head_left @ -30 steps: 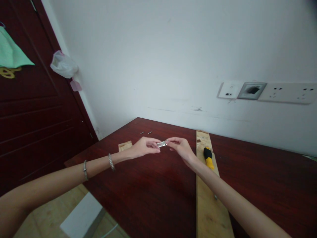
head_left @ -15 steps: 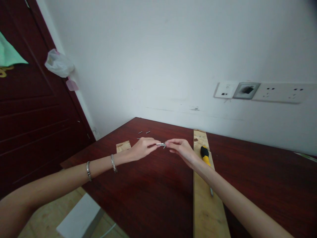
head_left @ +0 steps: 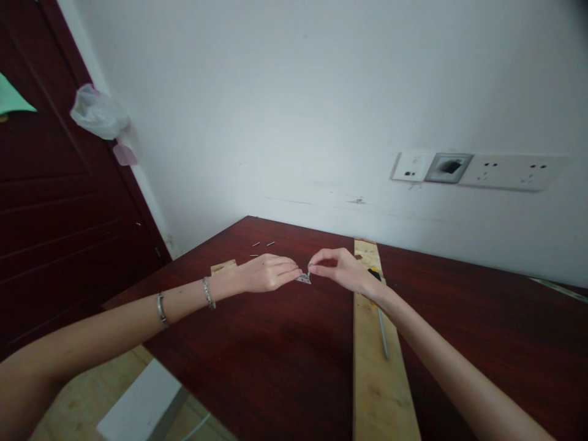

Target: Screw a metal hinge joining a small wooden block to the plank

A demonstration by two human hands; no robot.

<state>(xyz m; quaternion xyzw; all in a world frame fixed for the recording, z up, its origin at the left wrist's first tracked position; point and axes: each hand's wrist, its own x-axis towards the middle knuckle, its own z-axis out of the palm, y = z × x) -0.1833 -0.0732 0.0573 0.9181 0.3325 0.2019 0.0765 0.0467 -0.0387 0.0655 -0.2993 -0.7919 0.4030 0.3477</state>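
My left hand (head_left: pixel 271 272) reaches in from the left, with its fingers closed on a small silvery metal hinge (head_left: pixel 304 278) with holes in it. My right hand (head_left: pixel 342 269) pinches the raised right-hand part of that hinge between thumb and forefinger. The fingertips hide part of the piece, which sits just above the dark red table (head_left: pixel 294 349). Beneath my right wrist, a screwdriver (head_left: pixel 383 334) with a yellow and black handle rests on a long wooden board (head_left: pixel 379 392). Beyond my left hand lie several thin metal screws or pins (head_left: pixel 271 243).
A small wood block (head_left: pixel 223 266) lies behind my left wrist. The white wall (head_left: pixel 294 110) with sockets (head_left: pixel 500 171) borders the table's back. To the left are a dark red door (head_left: pixel 55 184) and a hanging plastic bag (head_left: pixel 98 113). A white box (head_left: pixel 140 398) stands below the table edge.
The hinge has turned from nearly edge-on to show its holed face. My left hand has rotated palm-down, and my right fingertips have lifted a little. The whole view has shifted slightly.
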